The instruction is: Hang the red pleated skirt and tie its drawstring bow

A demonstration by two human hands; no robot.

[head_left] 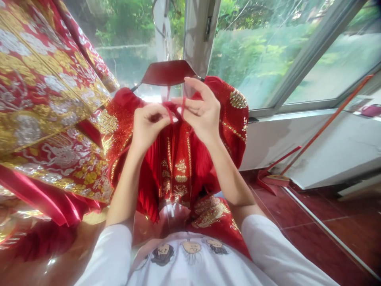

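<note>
A red jacket (175, 159) with gold beading and embroidery hangs in front of me on a hanger (168, 74) with a broad red top piece. Both hands are at its collar, close together. Between finger and thumb, my left hand (151, 124) pinches a thin red cord (170, 114) at the neckline. Close by on the right, my right hand (204, 113) is closed on another stretch of red cord (183, 105), which crosses its fingers; the index finger is raised towards the hanger. How the cord joins the collar is hidden by the fingers.
A red, gold and silver embroidered garment (56, 91) hangs at the left, above bright red cloth (44, 194). Sliding windows (268, 67) stand behind. At right, a long-handled dustpan (272, 179) and a slanting orange pole (327, 126) rest by the white wall.
</note>
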